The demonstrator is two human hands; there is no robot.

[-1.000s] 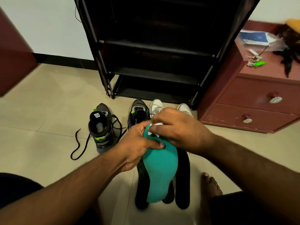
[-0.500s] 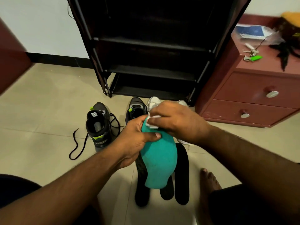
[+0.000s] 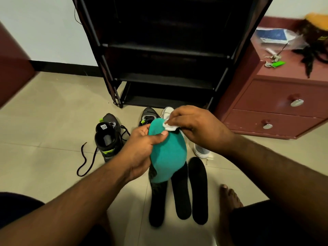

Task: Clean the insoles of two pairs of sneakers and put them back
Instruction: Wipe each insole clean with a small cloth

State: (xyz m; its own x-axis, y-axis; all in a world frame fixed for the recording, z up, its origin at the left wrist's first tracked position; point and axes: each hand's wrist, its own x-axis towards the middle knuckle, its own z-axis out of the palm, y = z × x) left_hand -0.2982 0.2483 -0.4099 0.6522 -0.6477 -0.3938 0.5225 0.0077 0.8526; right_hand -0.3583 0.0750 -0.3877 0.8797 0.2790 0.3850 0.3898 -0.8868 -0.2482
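From the head view I see my left hand point(image 3: 142, 150) wrapped round a teal insole point(image 3: 167, 157), thumb pressed across its upper face and fingers curled behind, holding it in the air above the floor point(image 3: 44, 139). The insole looks soft and matte, like felted fabric, rounded at both ends and slightly bowed. My right hand point(image 3: 197, 128) pinches a small white wipe point(image 3: 170, 126), crumpled and thin, against the insole's far end. Under the teal one, three black insoles point(image 3: 197, 190) lie side by side on the pale glossy tiles, flat, long and dull; the left one has a patterned grey patch near its top. A dark sneaker point(image 3: 108, 137) with lime accents stands to the left, its black lace trailing loose over the tile. A second dark sneaker point(image 3: 148, 115) shows just beyond my left hand. A white sneaker point(image 3: 201, 150) sits partly hidden behind my right wrist, and I cannot tell if its mate is there. Behind stands a black rack point(image 3: 166, 50) with thin shelves. A maroon drawer unit point(image 3: 276, 107) with round metal knobs stands to the right, with keys point(image 3: 274, 62) on top.
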